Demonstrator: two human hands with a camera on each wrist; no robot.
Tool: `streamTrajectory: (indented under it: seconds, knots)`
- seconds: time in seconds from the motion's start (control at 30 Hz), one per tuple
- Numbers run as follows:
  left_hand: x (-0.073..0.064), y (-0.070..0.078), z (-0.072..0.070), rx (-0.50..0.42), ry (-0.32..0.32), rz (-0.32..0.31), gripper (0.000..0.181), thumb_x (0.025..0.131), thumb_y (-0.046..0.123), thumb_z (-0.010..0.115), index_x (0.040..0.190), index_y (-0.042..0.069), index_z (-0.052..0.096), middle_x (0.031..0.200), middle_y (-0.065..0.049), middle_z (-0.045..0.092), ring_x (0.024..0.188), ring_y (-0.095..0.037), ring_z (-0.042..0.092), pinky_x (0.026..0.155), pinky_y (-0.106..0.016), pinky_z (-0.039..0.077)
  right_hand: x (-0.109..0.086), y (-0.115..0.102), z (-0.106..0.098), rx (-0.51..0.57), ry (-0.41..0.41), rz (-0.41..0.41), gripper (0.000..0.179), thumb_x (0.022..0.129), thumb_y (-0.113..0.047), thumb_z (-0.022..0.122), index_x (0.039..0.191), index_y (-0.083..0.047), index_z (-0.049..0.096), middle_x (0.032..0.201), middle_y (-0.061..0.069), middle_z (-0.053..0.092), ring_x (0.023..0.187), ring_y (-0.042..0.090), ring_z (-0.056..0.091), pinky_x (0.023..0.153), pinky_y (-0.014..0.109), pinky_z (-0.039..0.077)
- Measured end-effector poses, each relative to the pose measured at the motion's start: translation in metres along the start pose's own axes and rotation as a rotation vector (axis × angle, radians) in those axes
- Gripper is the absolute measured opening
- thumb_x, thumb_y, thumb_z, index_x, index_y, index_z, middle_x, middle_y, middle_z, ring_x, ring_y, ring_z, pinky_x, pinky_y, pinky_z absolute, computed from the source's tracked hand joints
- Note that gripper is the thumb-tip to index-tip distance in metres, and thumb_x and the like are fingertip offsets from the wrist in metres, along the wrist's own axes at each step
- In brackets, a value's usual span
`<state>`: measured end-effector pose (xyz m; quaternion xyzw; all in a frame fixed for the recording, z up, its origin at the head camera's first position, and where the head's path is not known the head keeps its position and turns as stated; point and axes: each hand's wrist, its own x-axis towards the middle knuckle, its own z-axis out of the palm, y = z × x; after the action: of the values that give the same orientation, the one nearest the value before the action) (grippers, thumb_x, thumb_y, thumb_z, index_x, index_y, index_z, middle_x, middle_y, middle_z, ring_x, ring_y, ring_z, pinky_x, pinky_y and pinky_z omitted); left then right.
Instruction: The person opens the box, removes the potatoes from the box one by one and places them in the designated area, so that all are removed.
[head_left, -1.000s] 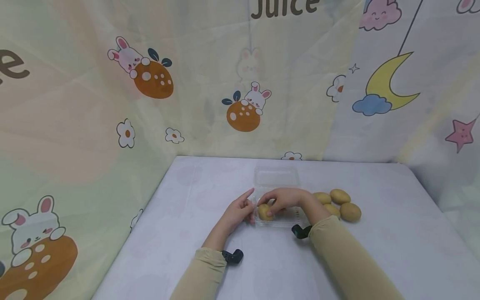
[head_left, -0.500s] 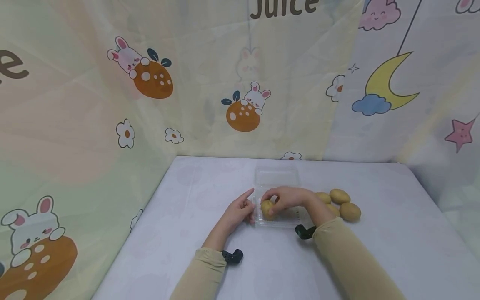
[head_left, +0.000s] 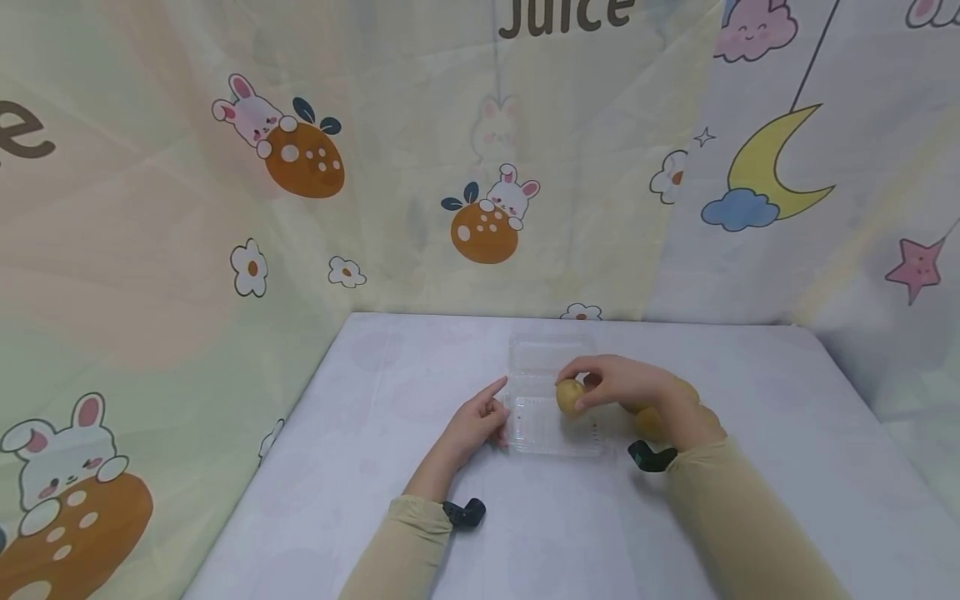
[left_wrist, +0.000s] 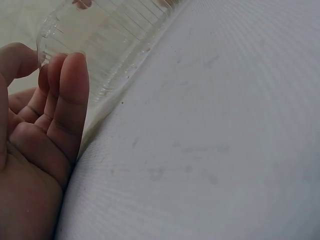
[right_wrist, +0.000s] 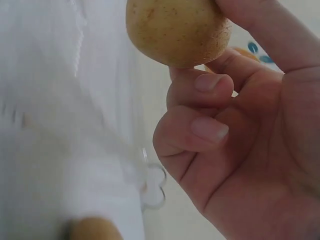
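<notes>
My right hand [head_left: 626, 385] pinches a small yellow-brown potato [head_left: 569, 398] between thumb and fingers. The potato is above the right rear part of a clear plastic box [head_left: 536, 435], whose lid [head_left: 551, 352] lies folded back. In the right wrist view, the held potato [right_wrist: 175, 30] fills the top, with two curled fingers below it. My left hand [head_left: 478, 418] is at the box's left side, with its index finger stretched out. In the left wrist view, its fingertips [left_wrist: 74, 67] hold the edge of the clear box [left_wrist: 115, 40].
Several more potatoes [head_left: 649, 425] lie on the table right of the box, partly hidden behind my right wrist. A white cloth [head_left: 540, 533] covers the table. Printed fabric [head_left: 405, 167] hangs behind and at both sides.
The right hand has lifted the potato from the left part of the box and carried it rightward and up. The left hand has stayed in place.
</notes>
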<state>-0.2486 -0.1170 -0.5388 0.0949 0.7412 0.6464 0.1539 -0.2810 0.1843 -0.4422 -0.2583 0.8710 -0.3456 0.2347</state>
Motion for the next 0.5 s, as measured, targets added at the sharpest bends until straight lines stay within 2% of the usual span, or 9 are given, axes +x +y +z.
streamTrajectory:
  seconds: [0.17,0.3,0.5]
  knots:
    - [0.000,0.000,0.000,-0.002,-0.002,-0.001,0.060,0.096,0.021,0.063,0.150,0.034,0.040,0.082,-0.003,0.059,0.064,-0.017,0.062,0.065,-0.032,0.057,-0.026,0.015,-0.014,0.014,0.053,0.053,0.042,0.082,-0.043,0.077,0.121,-0.038,0.062,0.115,0.000,0.060,0.101,0.024,0.052,0.083,0.037,0.044]
    - [0.002,-0.002,0.000,0.000,-0.001,-0.005,0.060,0.096,0.021,0.063,0.150,0.034,0.040,0.082,-0.003,0.059,0.064,-0.016,0.062,0.064,-0.031,0.057,-0.048,0.030,-0.023,0.041,0.104,0.090,0.044,0.083,-0.046,0.076,0.123,-0.041,0.060,0.116,0.004,0.059,0.102,0.026,0.053,0.082,0.037,0.045]
    - [0.003,-0.003,0.001,0.008,-0.001,0.003,0.060,0.096,0.022,0.063,0.151,0.033,0.040,0.082,-0.002,0.058,0.064,-0.016,0.062,0.064,-0.030,0.056,-0.080,0.056,-0.029,-0.050,0.217,0.097,0.050,0.084,-0.049,0.075,0.130,-0.037,0.059,0.123,-0.002,0.060,0.104,0.023,0.054,0.084,0.036,0.047]
